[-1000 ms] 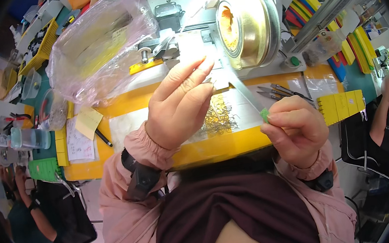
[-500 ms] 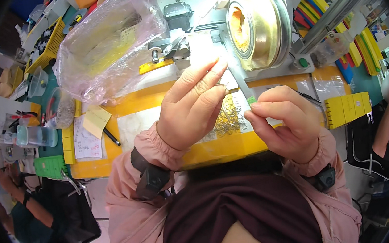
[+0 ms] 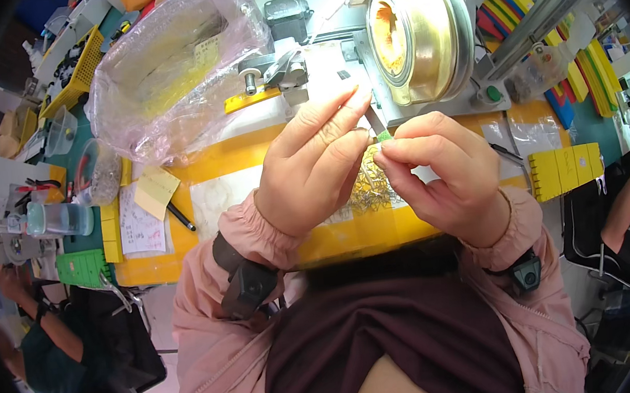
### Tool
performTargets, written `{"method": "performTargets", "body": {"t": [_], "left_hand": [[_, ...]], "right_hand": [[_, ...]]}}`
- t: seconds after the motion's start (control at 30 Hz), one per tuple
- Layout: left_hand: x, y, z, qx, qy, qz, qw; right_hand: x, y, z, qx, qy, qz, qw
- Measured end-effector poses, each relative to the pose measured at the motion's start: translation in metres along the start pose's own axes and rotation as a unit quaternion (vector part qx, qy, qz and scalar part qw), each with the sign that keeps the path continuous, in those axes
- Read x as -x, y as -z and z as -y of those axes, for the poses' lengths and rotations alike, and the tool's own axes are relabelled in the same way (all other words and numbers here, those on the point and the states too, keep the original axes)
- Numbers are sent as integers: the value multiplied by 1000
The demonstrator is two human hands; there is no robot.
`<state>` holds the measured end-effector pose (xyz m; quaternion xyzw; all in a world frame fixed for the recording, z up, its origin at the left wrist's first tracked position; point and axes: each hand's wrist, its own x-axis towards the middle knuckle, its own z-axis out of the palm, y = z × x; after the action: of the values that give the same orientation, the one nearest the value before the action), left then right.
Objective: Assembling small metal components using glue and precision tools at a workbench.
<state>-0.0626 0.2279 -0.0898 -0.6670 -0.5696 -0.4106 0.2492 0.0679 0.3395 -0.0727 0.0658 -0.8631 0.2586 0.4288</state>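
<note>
Small green tab (image 3: 384, 135) at the near end of a narrow grey strip (image 3: 377, 121).
The tab is pinched in the right hand (image 3: 451, 174); the strip runs away from the body, slanting slightly leftward.

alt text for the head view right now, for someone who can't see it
Someone's right hand pinches a small green piece close beside the left hand, above tangled wiry bits. Beyond them stands a gold reel, with clear plastic further left.

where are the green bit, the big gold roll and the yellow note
Green bit (image 3: 384, 135): head view, its exposed face.
Gold roll (image 3: 427, 46): head view, its curved outer side.
Yellow note (image 3: 156, 192): head view, middle of the paper.
</note>
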Motion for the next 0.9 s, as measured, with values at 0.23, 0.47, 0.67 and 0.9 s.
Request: {"method": "performTargets", "body": {"t": [0.23, 0.47, 0.67, 0.9], "left_hand": [[1, 0, 1, -4, -4, -5, 1000], [-1, 1, -1, 1, -14, 7, 1000], [3, 0, 0, -4, 29, -56, 998], [-1, -4, -5, 44, 91, -73, 992]], "right_hand": [[-1, 0, 0, 2, 15, 8, 1000], [-7, 4, -1, 21, 1, 48, 999], [9, 40, 24, 73, -7, 12, 997], [103, 83, -7, 32, -242, 44, 969]]}}
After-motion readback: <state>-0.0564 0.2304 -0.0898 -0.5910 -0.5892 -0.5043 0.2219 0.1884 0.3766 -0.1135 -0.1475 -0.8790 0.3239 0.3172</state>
